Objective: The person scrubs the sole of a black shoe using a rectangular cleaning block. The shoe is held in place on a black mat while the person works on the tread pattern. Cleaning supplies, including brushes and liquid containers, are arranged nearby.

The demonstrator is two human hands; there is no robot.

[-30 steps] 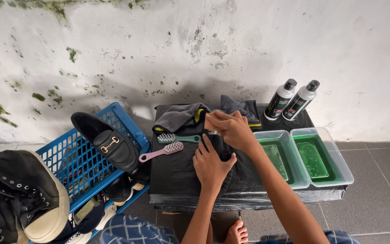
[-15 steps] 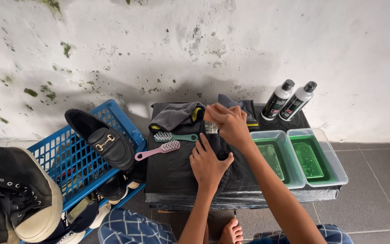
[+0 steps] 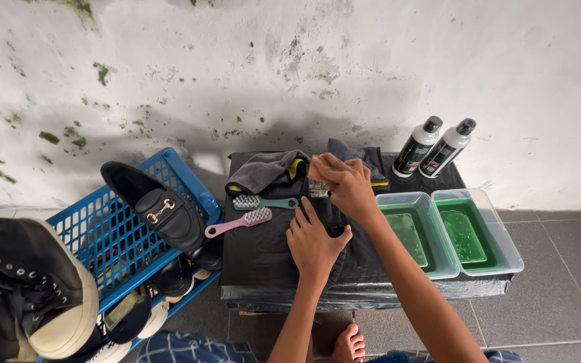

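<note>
We see our left hand point(image 3: 314, 243) pressed flat, fingers spread, on a dark shoe point(image 3: 331, 218) lying near the middle of the table point(image 3: 257, 269), which is covered in black sheeting. Its grip is open: it pins the shoe down and does not close around it. Our right hand point(image 3: 344, 183) hovers just above the far end of the shoe, its grip curled shut around something pale, perhaps a small brush or sponge; we cannot tell which.

Just left of the hands lie a pink brush point(image 3: 240, 222) and a green brush point(image 3: 263, 202), side by side, with grey cloths point(image 3: 267, 169) bunched along the table's far edge. Two clear tubs of green liquid point(image 3: 448, 232) sit at the right edge, and two white bottles with black caps point(image 3: 435, 146) stand at the far right corner.

In our judgement the tubs are the main risk: our right forearm crosses close by the nearer one, so a wide elbow swing could slop liquid over the sheeting. The flat-handed hold could also let the shoe slide under hard scrubbing.

Much is hidden. Our hands cover most of the shoe, so its shape and condition stay unclear. The blue crate point(image 3: 112, 249) of shoes beside the table's left edge is cut off at the bottom, as is the black boot point(image 3: 28, 289) at far left.
</note>
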